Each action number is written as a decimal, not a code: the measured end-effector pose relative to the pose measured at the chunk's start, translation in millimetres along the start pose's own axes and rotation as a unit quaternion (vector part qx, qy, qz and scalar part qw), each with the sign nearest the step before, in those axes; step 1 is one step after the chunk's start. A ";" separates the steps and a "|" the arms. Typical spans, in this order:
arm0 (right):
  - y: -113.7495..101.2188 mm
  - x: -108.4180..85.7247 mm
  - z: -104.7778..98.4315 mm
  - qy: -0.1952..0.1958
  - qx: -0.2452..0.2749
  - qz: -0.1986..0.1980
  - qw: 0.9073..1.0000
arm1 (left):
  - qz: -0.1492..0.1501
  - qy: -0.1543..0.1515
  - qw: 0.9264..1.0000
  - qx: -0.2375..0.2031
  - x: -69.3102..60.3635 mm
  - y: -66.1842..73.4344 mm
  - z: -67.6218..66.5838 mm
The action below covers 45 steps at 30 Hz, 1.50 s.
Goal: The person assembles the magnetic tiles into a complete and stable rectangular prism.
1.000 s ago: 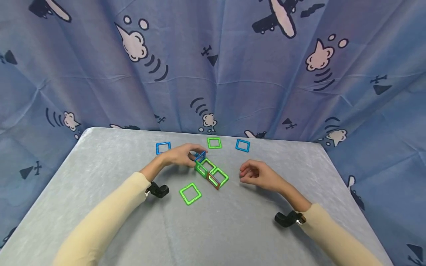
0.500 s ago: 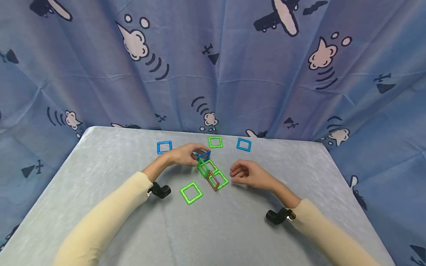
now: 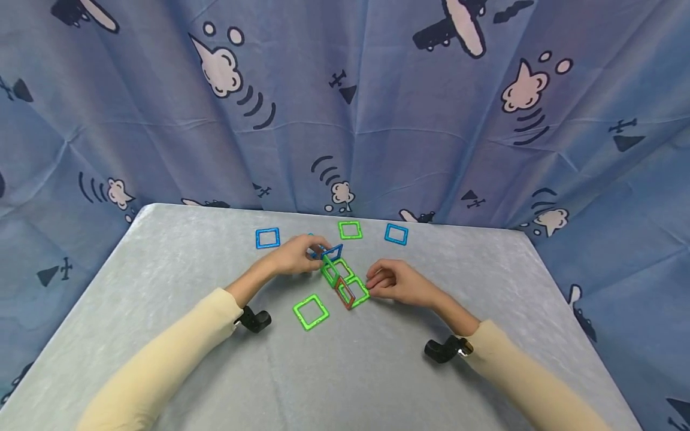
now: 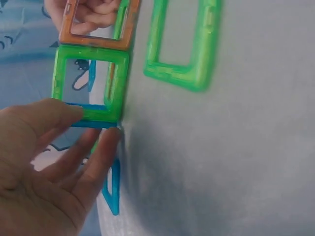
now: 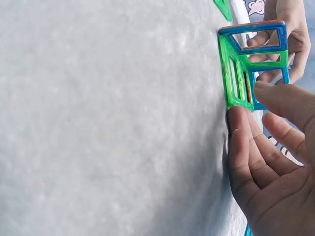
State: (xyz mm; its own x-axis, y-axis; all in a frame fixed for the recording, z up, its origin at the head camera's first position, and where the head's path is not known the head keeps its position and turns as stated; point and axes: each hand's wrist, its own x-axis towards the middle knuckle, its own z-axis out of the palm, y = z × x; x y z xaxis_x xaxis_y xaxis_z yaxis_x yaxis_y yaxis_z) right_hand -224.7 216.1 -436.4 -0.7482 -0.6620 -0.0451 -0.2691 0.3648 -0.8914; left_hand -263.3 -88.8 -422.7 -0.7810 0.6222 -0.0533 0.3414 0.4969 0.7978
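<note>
A small structure of magnetic tiles stands mid-table. In the left wrist view its upright green tile (image 4: 118, 83) sits beside an orange-red tile (image 4: 96, 41). Flat green tiles (image 5: 228, 78) form the base in the right wrist view. My left hand (image 3: 291, 254) pinches a blue tile (image 4: 86, 124) at the structure's far left end, the thumb over the green tile's edge and the fingertips behind. From the right, my right hand (image 3: 401, 284) reaches the base, its fingers fairly straight and touching the green edge, the thumb above. Some tile joints are hidden by the fingers.
On the pale table cloth (image 3: 215, 377), a loose green tile (image 3: 311, 328) lies in front of the structure. Towards the back lie a blue tile (image 3: 268, 246), a green tile (image 3: 350, 237) and another blue tile (image 3: 396, 242). A patterned blue curtain (image 3: 302, 108) hangs behind.
My right hand has moved left, up to the base of the structure. The upright green and red tiles stand more clearly raised. My left hand has shifted slightly left in the last half second.
</note>
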 end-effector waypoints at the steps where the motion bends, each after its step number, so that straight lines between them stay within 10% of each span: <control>1: -0.6 0.2 0.8 0.000 0.003 0.001 1.000 | 0.003 0.003 1.000 -0.001 -0.2 -0.6 0.4; 45: -15.1 9.9 19.5 -0.042 0.075 0.048 0.995 | 0.012 0.009 0.999 -0.051 12.9 -1.9 3.0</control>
State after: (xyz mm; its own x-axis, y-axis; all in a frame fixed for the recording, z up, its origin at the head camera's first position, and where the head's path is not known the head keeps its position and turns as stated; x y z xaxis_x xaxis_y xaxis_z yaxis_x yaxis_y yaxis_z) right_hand -216.2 191.3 -432.2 -0.7112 -0.6834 -0.1649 -0.1013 0.3318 -0.9379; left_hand -272.4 -79.9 -426.7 -0.7831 0.6215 -0.0230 0.3063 0.4176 0.8554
